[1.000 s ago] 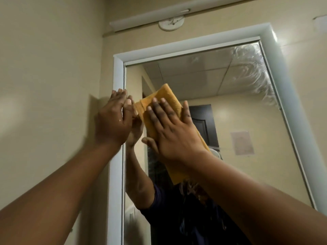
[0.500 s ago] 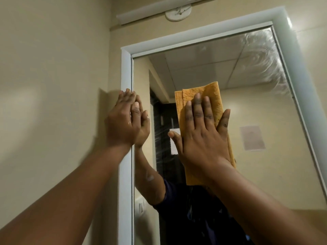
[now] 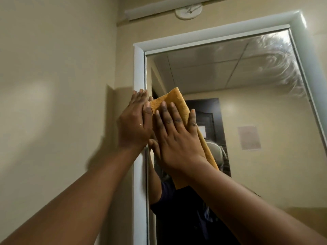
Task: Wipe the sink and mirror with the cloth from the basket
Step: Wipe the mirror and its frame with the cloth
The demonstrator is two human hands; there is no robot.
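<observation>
Right hand [image 3: 178, 138] presses orange cloth [image 3: 177, 101] flat on mirror [image 3: 247, 103], fingers spread; left hand [image 3: 134, 124], fingers straight, rests on frame [image 3: 138, 68] mid-picture.

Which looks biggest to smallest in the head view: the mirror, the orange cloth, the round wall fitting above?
1. Mirror, by far.
2. Orange cloth, partly hidden under the right hand.
3. Round wall fitting, smallest, though it sits farther from the camera.

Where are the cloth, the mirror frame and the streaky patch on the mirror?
cloth [image 3: 177, 99]: head view, upper folded part.
mirror frame [image 3: 138, 68]: head view, left upright.
streaky patch [image 3: 281, 64]: head view, smeared glass, upper right.
</observation>
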